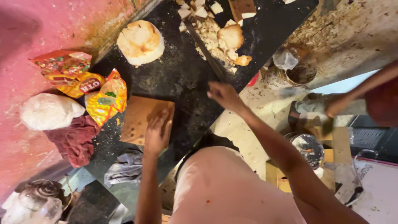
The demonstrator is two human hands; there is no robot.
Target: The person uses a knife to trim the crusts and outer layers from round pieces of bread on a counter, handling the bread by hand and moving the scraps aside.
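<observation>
On the dark counter, our left hand (157,133) presses flat on the wooden board (143,118). Our right hand (224,95) hovers open, empty. The board looks stiff and light; we'd grip its edges.

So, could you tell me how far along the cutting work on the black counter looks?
Done: a heap of cut pale pieces lies at the counter's far end. In hand: the left hand presses flat on a brown board, while the right hand hovers empty near a long dark blade. Left: one round whole loaf sits uncut.
</observation>
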